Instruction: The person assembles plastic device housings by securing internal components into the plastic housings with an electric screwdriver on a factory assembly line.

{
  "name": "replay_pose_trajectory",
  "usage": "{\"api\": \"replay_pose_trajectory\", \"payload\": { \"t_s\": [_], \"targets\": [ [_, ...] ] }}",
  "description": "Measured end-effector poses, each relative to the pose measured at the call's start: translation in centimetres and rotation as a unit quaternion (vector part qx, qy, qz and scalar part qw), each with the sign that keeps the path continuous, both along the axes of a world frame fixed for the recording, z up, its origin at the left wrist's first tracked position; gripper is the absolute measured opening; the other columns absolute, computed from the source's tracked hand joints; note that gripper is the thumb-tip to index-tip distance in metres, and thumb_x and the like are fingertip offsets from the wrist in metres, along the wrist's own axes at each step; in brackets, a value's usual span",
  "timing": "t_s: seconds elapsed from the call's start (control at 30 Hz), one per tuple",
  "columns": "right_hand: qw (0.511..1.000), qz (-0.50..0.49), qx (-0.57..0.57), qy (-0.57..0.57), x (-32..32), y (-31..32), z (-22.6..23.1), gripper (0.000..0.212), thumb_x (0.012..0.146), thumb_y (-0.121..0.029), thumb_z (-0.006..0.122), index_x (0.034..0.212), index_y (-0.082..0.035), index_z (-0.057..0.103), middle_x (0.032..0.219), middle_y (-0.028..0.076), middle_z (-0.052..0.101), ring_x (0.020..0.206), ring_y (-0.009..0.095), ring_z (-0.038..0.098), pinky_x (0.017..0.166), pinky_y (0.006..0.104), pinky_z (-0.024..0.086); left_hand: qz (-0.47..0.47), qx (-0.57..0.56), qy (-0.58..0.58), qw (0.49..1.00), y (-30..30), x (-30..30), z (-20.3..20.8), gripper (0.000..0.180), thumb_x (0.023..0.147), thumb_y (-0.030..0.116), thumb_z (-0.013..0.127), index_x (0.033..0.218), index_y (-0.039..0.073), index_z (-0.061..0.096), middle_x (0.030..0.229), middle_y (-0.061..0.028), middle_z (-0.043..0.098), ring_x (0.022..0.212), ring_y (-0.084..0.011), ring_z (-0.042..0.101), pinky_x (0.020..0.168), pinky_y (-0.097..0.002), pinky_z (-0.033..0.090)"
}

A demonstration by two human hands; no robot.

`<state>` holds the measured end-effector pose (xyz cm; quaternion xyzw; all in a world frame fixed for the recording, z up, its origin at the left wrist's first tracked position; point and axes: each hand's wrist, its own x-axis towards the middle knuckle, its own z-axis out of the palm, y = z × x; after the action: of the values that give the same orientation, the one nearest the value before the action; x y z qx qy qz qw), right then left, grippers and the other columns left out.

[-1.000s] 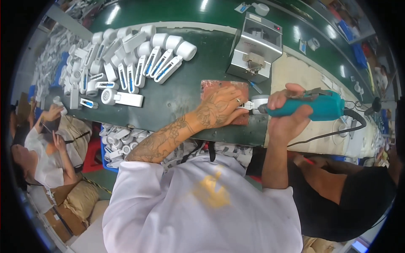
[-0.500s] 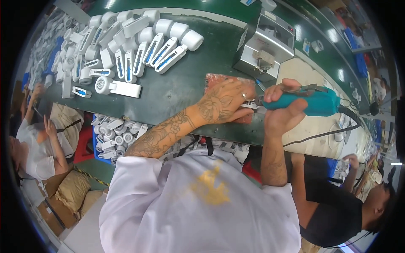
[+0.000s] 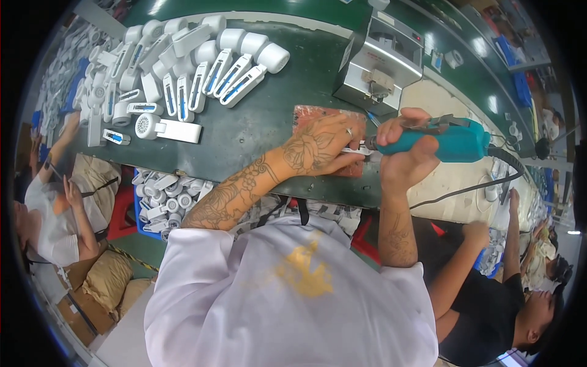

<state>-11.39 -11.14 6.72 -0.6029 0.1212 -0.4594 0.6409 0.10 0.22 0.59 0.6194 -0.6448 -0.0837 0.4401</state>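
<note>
At the right edge of the red pad (image 3: 304,115), my left fingers (image 3: 343,135) clasp the white part (image 3: 361,150), seemingly to steady it; right of the pad, my right fingers (image 3: 391,129) grip the teal driver (image 3: 460,140), presumably aiming its tip there

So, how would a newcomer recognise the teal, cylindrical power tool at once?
On the dark green workbench, find the boxy silver machine. Below and right of it in the picture, the right hand holds the teal power tool. Its teal colour and black cable set it apart.
</note>
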Motion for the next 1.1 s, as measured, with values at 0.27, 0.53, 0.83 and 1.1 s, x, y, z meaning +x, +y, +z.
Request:
{"api": "replay_pose_trajectory", "payload": {
  "t_s": [0.27,0.53,0.83,1.1],
  "targets": [
    [1.000,0.000,-0.012,-0.001,0.1,0.1,0.1,0.081,0.088,-0.070,0.057,0.111,0.007,0.053,0.069,0.007,0.052,0.060,0.017,0.051,0.056,0.0316,0.043,0.055,0.010,-0.068,0.996,0.0,-0.7,-0.4,0.036,0.089,0.035,0.067,0.112,0.008,0.063,0.114,-0.0088,0.062,0.111,-0.0305,0.058,0.093,-0.0438,0.047],
    [0.999,-0.030,-0.018,-0.033,3.2,-3.9,2.0,0.079,0.088,-0.067,0.060,0.111,0.008,0.055,0.070,0.006,0.054,0.062,0.017,0.054,0.058,0.0302,0.045,0.062,0.031,-0.028,0.997,-0.8,1.0,1.2,0.032,0.087,0.029,0.071,0.111,0.008,0.067,0.107,-0.0088,0.064,0.099,-0.0312,0.057,0.091,-0.0422,0.046],
    [0.997,-0.019,-0.069,-0.040,7.2,-6.0,-0.2,0.047,0.095,-0.045,0.066,0.098,0.001,0.057,0.071,0.005,0.058,0.063,0.014,0.058,0.058,0.0269,0.047,0.061,0.015,-0.067,0.996,-0.7,1.2,-0.2,0.038,0.089,0.040,0.067,0.113,0.010,0.067,0.105,-0.0078,0.062,0.102,-0.0283,0.056,0.094,-0.0420,0.044],
    [1.000,0.014,-0.017,-0.020,6.3,-4.9,0.2,0.046,0.095,-0.044,0.067,0.097,0.001,0.057,0.069,0.006,0.057,0.060,0.016,0.057,0.056,0.0282,0.047,0.068,0.056,-0.030,0.996,-0.3,1.5,0.4,0.041,0.090,0.042,0.066,0.115,0.010,0.067,0.107,-0.0082,0.062,0.108,-0.0287,0.056,0.100,-0.0442,0.043]
  ]
}}
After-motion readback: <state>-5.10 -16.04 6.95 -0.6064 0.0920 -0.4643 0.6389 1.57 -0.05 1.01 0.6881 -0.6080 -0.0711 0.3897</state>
